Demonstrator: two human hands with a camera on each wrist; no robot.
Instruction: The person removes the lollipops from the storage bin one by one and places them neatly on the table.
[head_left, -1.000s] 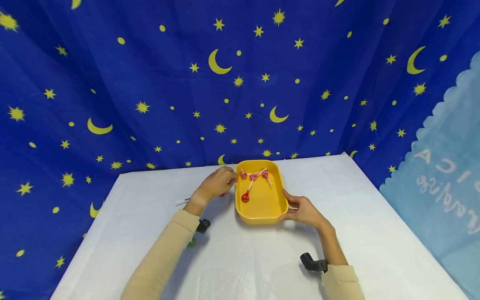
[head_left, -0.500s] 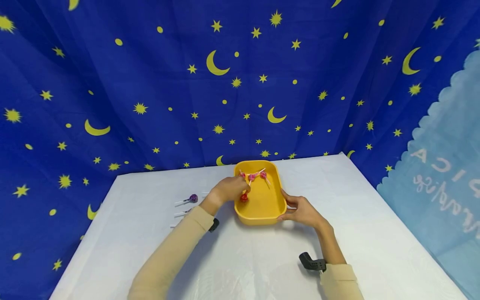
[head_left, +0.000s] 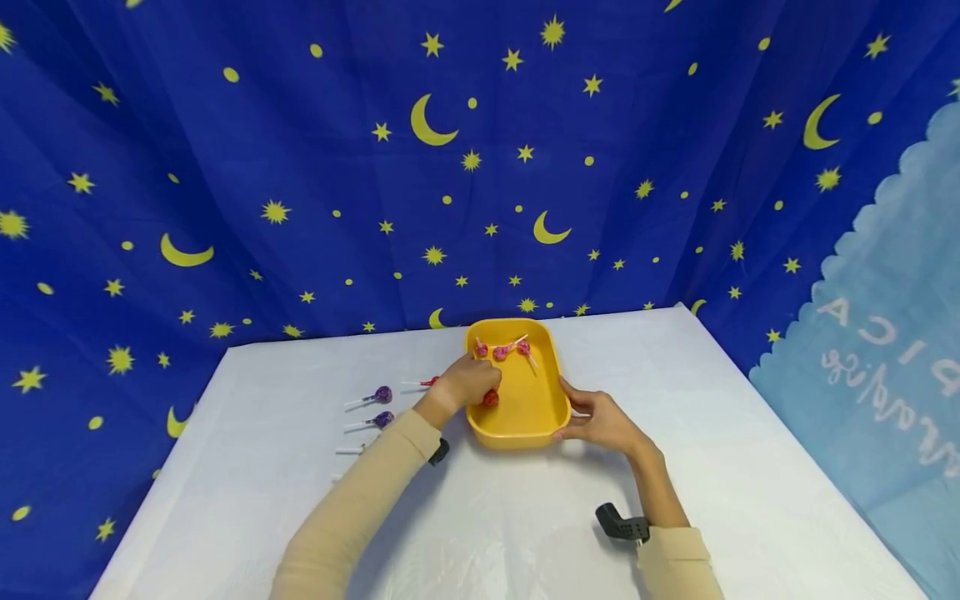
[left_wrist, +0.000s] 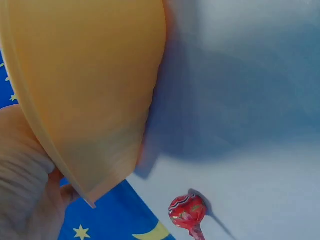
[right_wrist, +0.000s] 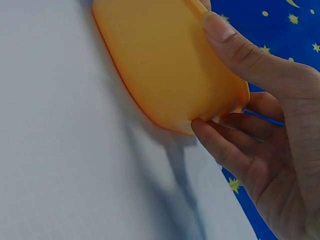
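My left hand (head_left: 471, 380) reaches over the left wall of a yellow tray (head_left: 528, 421), its fingers curled at a red lollipop (head_left: 491, 399) whose stick they hide. In the left wrist view, the tray wall conceals the fingertips. Three pink lollipops (head_left: 501, 353) lie towards the tray's far end. My right hand (head_left: 600, 419) grips the tray's near right corner; the right wrist view shows the thumb (right_wrist: 221, 29) on the rim and fingers against the outer wall. Another red lollipop (left_wrist: 187, 211) lies on the table left of the tray, partly behind my left hand in the head view.
Left of the tray, two purple lollipops (head_left: 383, 395) lie on the white table (head_left: 465, 533). Further white sticks (head_left: 348, 451) show nearer me, partly covered by my left sleeve (head_left: 367, 500). A blue star-patterned curtain (head_left: 337, 167) hangs behind the table.
My left hand has moved from outside the tray's left wall over the rim to the red lollipop inside. The purple lollipops on the table have come into sight. My right hand keeps its hold.
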